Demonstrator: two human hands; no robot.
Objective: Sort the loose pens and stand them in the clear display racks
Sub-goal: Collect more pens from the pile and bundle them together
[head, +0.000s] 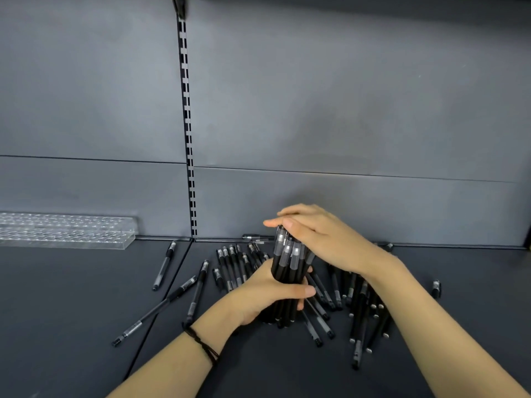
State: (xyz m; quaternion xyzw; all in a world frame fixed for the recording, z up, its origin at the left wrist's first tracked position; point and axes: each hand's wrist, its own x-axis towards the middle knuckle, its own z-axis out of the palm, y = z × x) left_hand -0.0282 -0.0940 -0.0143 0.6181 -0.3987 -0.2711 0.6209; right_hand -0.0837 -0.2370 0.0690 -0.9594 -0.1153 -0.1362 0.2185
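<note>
Pens (pixel 197 291) litter the shelf (pixel 71 311). My left grip (pixel 264 297) clamps a bundle (pixel 287 268) upright; my right grip (pixel 321 237) presses flat-fingered on top.

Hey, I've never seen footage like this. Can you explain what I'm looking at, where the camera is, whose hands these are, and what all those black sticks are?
There is no machine here. A person is working with bare hands, and the single picture comes from a camera worn on their head, looking forward and down.

The black sticks are pens. The left hand grips a bundle of them upright. The right hand lies flat on the bundle's tops, probably to even them out.

More loose pens lie scattered on the dark shelf. At the far left, against the grey wall, sits a clear rack full of holes. No pens stand in it yet.
</note>
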